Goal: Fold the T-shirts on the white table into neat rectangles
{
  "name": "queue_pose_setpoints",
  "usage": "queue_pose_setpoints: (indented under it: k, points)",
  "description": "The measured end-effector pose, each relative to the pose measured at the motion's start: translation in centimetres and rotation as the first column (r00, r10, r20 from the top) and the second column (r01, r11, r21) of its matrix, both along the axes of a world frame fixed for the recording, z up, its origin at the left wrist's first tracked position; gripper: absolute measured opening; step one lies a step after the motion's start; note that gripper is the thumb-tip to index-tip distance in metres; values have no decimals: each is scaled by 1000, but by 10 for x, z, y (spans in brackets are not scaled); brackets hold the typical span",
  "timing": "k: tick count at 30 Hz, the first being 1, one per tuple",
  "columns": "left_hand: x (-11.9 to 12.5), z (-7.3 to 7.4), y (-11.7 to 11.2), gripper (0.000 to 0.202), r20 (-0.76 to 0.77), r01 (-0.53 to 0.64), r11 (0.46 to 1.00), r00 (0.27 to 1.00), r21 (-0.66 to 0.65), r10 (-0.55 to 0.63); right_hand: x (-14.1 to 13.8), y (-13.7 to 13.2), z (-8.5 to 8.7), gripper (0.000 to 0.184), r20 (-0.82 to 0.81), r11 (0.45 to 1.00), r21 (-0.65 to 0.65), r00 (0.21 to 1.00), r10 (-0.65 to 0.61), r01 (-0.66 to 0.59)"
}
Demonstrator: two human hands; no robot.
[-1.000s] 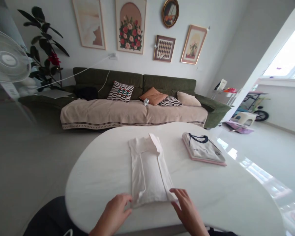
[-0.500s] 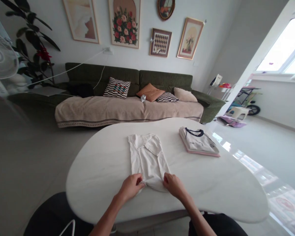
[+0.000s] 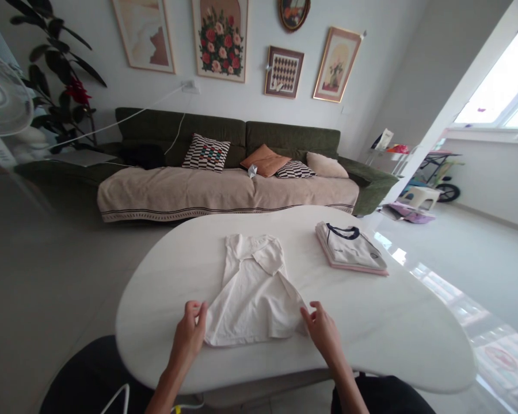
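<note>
readable text: none | folded t-shirt (image 3: 349,247): small chest print, too blurred to read

So this off-white cotton shirt (image 3: 252,305) is lying flat on the white tabletop (image 3: 384,328), collar end pointing away. A flap is folded over up top, so that part looks narrow, while the bottom hem spreads out wide. Left hand (image 3: 189,329) is right by the lower left edge, fingers up, nothing pinched. Right hand (image 3: 322,330) sits at the lower right corner, not gripping either.
</note>
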State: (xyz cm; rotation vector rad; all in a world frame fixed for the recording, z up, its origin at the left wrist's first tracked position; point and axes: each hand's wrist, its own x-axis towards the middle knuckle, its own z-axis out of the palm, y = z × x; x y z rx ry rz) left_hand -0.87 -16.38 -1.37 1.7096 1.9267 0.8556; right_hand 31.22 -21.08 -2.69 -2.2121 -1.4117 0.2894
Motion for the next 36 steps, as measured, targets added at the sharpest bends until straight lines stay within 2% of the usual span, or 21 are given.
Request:
queue_pose_setpoints:
  k: [2,5,8,11,14,16,18,20,22,24,27,31,36]
  points:
    - [17,11,11,24,-106,83,996,991,-11,-84,-16,15,7,22,98,999,-44,995,10,-6]
    - [36,28,28,23,-219,137,988,964,-71,-149,-23,35,16,20,128,998,-64,991,32,-24]
    - [31,38,39,20,-223,106,992,968,-62,-117,-10,38,23,30,127,999,-44,992,-13,19]
    - [4,34,36,26,-256,2,996,966,-84,-23,13,19,20,33,157,992,-65,983,-94,105]
    - [-19,19,27,19,-350,-134,982,934,-134,80,23,-1,10,23,209,991,-112,977,-48,73]
    - [-17,11,26,28,-388,-171,985,910,-25,148,19,-2,10,18,248,996,-77,968,-26,46]
    - [0,8,31,37,-377,-78,987,917,140,126,6,9,16,21,280,1000,-7,960,1,1]
    - [28,8,40,37,-368,170,960,926,221,-79,-13,28,24,26,295,986,35,945,143,-160]
    - [55,5,48,37,-384,424,890,860,170,-336,-31,49,29,25,305,920,11,877,370,-392]
    - [73,-1,52,39,-405,541,838,784,74,-470,-44,64,29,29,312,832,-74,779,544,-550]
    - [80,-10,52,46,-435,555,832,747,-6,-502,-45,74,26,40,309,758,-188,695,650,-625]
    - [76,-14,49,47,-457,534,845,744,-34,-488,-30,76,32,41,270,687,-218,633,725,-693]
    - [79,-13,51,48,-449,512,856,751,-67,-484,-24,89,44,34,208,647,-216,613,762,-731]
